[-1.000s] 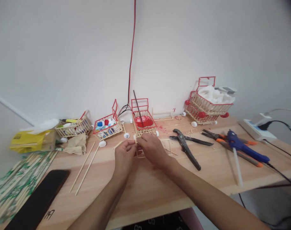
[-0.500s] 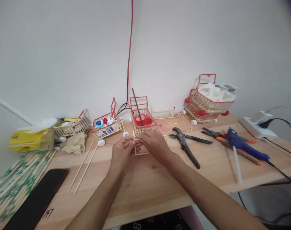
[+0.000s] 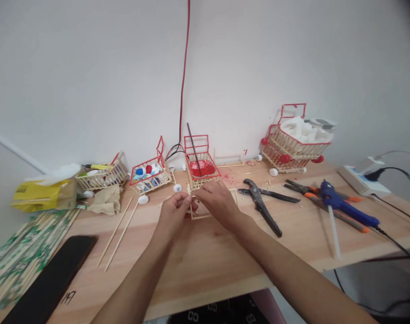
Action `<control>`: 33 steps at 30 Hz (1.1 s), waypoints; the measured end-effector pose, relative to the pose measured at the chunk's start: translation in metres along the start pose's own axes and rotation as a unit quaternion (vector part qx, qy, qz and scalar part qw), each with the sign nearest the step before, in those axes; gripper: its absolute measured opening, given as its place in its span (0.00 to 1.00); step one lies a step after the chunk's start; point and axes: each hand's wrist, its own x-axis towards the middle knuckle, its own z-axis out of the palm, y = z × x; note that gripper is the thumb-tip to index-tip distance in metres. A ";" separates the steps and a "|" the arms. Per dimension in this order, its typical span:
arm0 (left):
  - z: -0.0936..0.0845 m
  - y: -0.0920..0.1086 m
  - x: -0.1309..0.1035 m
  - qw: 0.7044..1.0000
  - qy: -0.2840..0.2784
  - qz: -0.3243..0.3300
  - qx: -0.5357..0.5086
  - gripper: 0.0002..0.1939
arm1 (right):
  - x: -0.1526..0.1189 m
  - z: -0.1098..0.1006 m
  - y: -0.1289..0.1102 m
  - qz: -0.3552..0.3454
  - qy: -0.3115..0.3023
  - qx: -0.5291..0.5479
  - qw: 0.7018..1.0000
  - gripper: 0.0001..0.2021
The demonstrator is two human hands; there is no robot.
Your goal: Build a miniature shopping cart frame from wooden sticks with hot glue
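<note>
At the middle of the bench, both hands meet over a small rectangular frame of thin wooden sticks (image 3: 202, 218). Thumb and fingers of my left hand (image 3: 173, 210) are closed on the frame's left end, where a short pale stick end (image 3: 189, 191) pokes up. My right hand (image 3: 218, 201) has its fingers curled over the same left end, pinching close to the left fingertips. The frame's right end shows past my right wrist; its middle is hidden by that hand. Just behind stands a miniature stick cart (image 3: 205, 182) holding a red paint tub (image 3: 202, 168) with a brush (image 3: 193, 148).
Ratchet cutters (image 3: 259, 202), pliers (image 3: 313, 191) and a blue glue gun (image 3: 346, 208) lie to the right, by a power strip (image 3: 363, 180). Left are two loose sticks (image 3: 119, 234), a phone (image 3: 52, 279) and wrapped chopsticks (image 3: 25, 256). More stick carts (image 3: 150, 175) line the wall.
My left fingers have closed up more at the frame's left end, and the short stick end there shows slightly differently. The right hand stays nearly in place.
</note>
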 end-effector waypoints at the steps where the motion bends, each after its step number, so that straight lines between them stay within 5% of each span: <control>1: 0.000 -0.001 0.000 1.000 -0.002 0.007 0.001 0.15 | 0.000 0.001 0.000 0.000 -0.001 0.000 1.000 0.08; 20: 0.002 0.003 -0.003 0.999 0.014 0.015 -0.029 0.13 | 0.003 0.002 -0.011 0.018 -0.044 0.026 0.999 0.10; 23: -0.003 0.005 0.000 0.999 0.018 0.005 -0.033 0.14 | 0.008 -0.010 -0.006 0.019 -0.014 0.035 0.999 0.09; 28: -0.014 0.007 0.005 0.995 0.068 0.000 -0.067 0.13 | 0.006 -0.037 0.022 0.191 0.162 0.129 0.959 0.16; 33: -0.018 0.010 0.005 0.993 0.090 0.013 -0.073 0.14 | 0.000 -0.033 0.036 0.317 0.089 0.270 0.905 0.21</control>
